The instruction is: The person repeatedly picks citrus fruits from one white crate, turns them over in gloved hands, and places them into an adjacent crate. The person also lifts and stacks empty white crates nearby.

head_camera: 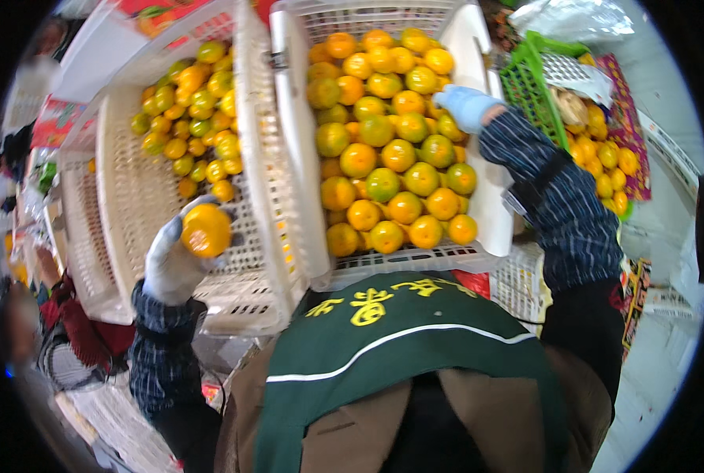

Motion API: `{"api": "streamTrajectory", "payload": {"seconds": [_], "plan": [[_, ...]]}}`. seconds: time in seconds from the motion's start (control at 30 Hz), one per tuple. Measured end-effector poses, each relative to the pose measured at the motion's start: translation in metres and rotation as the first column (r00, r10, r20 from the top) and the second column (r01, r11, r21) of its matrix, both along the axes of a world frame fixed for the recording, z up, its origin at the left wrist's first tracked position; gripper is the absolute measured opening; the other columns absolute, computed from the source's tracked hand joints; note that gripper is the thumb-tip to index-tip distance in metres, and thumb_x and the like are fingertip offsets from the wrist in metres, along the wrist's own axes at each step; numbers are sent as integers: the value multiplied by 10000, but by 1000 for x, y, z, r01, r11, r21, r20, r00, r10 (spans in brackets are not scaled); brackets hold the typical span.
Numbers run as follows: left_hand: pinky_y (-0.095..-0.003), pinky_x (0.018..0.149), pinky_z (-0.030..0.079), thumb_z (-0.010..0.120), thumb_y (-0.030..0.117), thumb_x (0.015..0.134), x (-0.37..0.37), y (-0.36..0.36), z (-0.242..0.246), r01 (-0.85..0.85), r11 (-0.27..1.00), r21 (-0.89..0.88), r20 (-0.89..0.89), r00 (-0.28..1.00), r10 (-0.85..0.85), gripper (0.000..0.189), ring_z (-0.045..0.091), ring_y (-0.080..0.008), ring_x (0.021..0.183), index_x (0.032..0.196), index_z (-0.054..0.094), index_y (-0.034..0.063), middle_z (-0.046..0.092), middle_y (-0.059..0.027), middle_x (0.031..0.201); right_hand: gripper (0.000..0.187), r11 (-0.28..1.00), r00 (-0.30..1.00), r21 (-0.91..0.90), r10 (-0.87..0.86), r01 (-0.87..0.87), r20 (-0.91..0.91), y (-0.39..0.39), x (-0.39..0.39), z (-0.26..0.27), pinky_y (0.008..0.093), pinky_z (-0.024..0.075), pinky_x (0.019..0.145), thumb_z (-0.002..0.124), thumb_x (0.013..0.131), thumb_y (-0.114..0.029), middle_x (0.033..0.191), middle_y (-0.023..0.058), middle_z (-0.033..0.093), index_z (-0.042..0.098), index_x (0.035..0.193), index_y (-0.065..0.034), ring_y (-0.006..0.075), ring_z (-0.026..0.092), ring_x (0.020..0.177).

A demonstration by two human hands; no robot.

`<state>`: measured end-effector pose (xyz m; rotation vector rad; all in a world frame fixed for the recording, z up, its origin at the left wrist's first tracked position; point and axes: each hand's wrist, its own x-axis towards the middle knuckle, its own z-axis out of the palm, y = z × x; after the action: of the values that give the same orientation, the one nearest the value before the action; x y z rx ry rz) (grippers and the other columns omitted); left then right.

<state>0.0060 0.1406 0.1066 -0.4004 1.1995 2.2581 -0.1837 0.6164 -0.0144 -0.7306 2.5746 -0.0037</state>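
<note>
My left hand (177,260), in a pale glove with grey fingertips, holds an orange mandarin (206,230) above the near part of a white plastic crate (145,236). Orange and green mandarins (201,112) lie heaped in that crate's far right part. To the right stands a second white crate (494,224), with many larger orange and green mandarins (398,155) laid in rough rows. My right hand (463,107), in a light blue glove, reaches over this crate's right side. Its fingertips are at the mandarins by the wall; whether they grip one is hidden.
Right of the crates is a green plastic basket (532,88), with small orange fruit (609,159) beside it and clear plastic wrap (570,20) behind. Another white crate (88,236) adjoins the left crate. Blurred people are at the far left edge.
</note>
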Motion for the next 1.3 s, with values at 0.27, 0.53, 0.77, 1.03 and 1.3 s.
{"api": "streamTrajectory", "payload": {"seconds": [0.27,0.53,0.77,1.03,1.3], "plan": [[-429,956,503,508,600,920,-14,63,18,169,962,215,-23,985,-168,802,572,-372,1180,1446,343,18,497,-194,1383,582,387,945,-879,53,279,324,-127,120,93,380,493,935,789,758,-228,1199,146,608,554,1270,-79,269,611,1088],[-470,1128,309,516,480,958,-4,97,10,291,952,96,-151,949,-275,753,371,-311,1379,1509,258,36,354,-152,1508,613,502,990,-862,-66,-73,-123,-141,136,83,431,454,952,804,688,-276,1124,165,558,569,1227,-101,358,536,1090],[-361,932,457,444,321,1017,-8,-16,-20,-42,996,-80,-249,968,21,460,534,-271,1191,1396,454,61,544,-114,1336,574,795,901,-576,-375,190,-219,-29,51,14,422,442,1006,724,691,-189,1185,195,550,566,1237,-107,386,525,1151],[-387,915,540,570,44,917,-19,-116,-117,-26,-146,-989,139,181,-974,398,583,-223,1118,1313,530,40,507,-148,1315,605,937,958,-338,-175,91,-227,-5,-6,-53,401,397,1080,711,717,-145,1283,190,580,559,1296,-61,349,524,1226],[-453,963,505,707,418,827,6,-57,-200,769,493,-407,477,639,-603,771,499,-328,1272,1461,393,113,456,-162,1449,660,869,917,-430,-351,244,-190,2,23,-19,371,395,1066,713,805,-20,1400,122,508,455,1412,-58,258,486,1282]]}}
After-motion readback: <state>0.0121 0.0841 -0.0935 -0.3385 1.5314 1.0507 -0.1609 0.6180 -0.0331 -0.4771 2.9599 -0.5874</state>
